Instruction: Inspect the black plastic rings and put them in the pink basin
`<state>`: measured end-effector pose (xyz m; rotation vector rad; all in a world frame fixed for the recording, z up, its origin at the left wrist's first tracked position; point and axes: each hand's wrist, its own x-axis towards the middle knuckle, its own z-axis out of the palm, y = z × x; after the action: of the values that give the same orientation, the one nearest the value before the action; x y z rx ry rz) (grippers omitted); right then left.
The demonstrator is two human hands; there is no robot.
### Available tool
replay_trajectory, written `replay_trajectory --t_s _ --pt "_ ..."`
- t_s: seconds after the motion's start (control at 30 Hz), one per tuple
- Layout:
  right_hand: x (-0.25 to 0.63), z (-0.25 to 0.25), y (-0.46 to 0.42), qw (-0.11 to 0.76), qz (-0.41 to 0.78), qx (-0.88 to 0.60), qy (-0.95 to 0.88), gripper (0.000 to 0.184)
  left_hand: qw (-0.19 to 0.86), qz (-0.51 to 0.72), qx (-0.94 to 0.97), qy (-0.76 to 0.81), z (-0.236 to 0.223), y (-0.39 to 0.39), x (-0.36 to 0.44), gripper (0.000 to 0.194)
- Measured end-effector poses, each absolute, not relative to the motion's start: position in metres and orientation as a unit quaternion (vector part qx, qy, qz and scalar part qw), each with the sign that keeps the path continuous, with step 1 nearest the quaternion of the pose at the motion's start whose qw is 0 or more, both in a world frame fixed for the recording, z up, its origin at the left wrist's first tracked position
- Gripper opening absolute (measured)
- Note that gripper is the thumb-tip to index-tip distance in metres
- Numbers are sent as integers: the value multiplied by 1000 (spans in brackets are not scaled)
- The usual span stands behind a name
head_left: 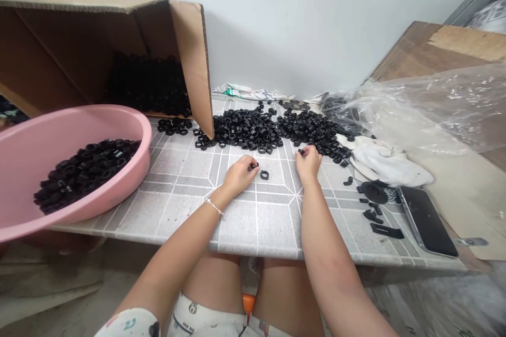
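Note:
My left hand (239,172) rests on the tiled table (185,205) with its fingers curled around a small black ring at the fingertips. A loose black ring (264,174) lies just to its right. My right hand (308,161) is pinched on another small black part at the near edge of a big pile of black rings (272,126). The pile spreads across the back of the table between the two hands and the wall.
A pink basin (79,121) holding several black rings overhangs the table's left edge. A tipped cardboard box (190,58) with more rings stands behind it. At right lie a clear plastic bag (435,110), white cloth (387,166), a dark phone (429,221) and black parts (375,195).

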<state>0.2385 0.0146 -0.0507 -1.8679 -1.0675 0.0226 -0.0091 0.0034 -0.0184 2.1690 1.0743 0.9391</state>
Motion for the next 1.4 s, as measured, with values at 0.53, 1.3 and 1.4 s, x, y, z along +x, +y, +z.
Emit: replay_trajectory --t_s 0.53,1.3,1.4 --pt "134 -17 -8 554 358 -481 -578 24 345 472 748 315 -29 14 -5 36" --pt "145 -22 -5 556 419 -475 -538 32 655 462 502 325 -24 24 -11 33" --pt "146 -25 -4 544 405 -481 -555 30 631 458 527 337 -26 23 -10 30"
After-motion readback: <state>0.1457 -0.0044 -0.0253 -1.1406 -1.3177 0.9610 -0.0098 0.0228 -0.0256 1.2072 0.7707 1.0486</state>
